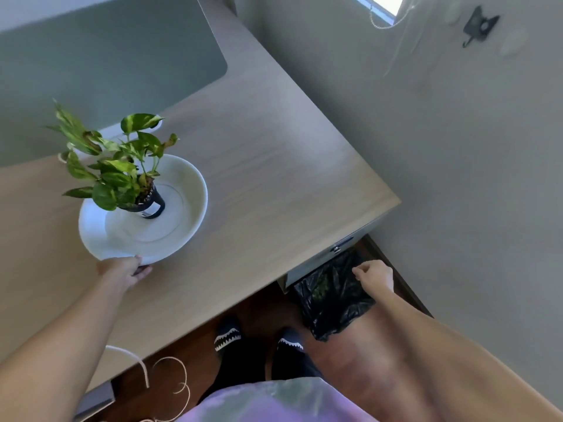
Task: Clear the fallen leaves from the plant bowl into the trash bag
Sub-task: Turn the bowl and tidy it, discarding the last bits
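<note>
White bowl (pixel 185 190); green-yellow variegated plant (pixel 112 166); black pot (pixel 150 205); black trash bag (pixel 332 300); pale wood desk (pixel 274 166).

R hand (pixel 375 274) contents hidden.

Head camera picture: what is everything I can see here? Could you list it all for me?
desk: one, pale wood, fills the left and middle
mat: one, grey-green, on the desk's far side
bowl: one, white, on the desk near its front edge
plant: one, green with yellow streaks, in a dark pot standing in the bowl
trash bag: one, black, on the floor beside the desk's right end
hook: one, dark, on the wall, upper right
cord: pale loops on the floor, bottom left
left hand: grip on the bowl's near rim
right hand: closed in a fist over the trash bag
feet: two, in dark patterned slippers, on the wooden floor
</note>
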Motion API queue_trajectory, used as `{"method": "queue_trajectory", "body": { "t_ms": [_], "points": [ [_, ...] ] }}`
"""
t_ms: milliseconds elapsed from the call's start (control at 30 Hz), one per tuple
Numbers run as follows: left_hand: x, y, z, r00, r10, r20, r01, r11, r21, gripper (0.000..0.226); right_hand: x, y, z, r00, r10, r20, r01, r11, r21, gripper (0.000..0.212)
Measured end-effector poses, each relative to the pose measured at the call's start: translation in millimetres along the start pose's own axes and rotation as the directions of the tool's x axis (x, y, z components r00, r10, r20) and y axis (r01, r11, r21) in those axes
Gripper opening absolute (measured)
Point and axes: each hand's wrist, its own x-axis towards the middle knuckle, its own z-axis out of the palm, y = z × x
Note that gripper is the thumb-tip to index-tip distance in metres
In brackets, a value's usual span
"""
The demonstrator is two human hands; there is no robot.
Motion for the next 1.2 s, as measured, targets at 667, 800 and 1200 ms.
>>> {"method": "queue_trajectory", "body": {
  "t_ms": [667, 800, 1200],
  "points": [
    [-29, 5, -15, 0.998, -0.016, 0.067, 0.008, 0.994, 0.108, 0.011, -15, -32, -19, 0.980, -0.143, -0.137, 0.089, 0.938, -0.336, 0.009],
    [-34, 11, -26, 0.998, -0.001, 0.069, -0.006, 0.996, 0.092, 0.010, -36, -80, -25, 0.925, -0.298, -0.236, 0.243, 0.941, -0.235, 0.044],
    [-14, 47, -78, 0.974, -0.053, 0.222, 0.096, 0.978, -0.187, 0.025, -118, -300, 162, 0.896, -0.366, 0.252, 0.350, 0.931, 0.108, 0.044]
  ]
}}
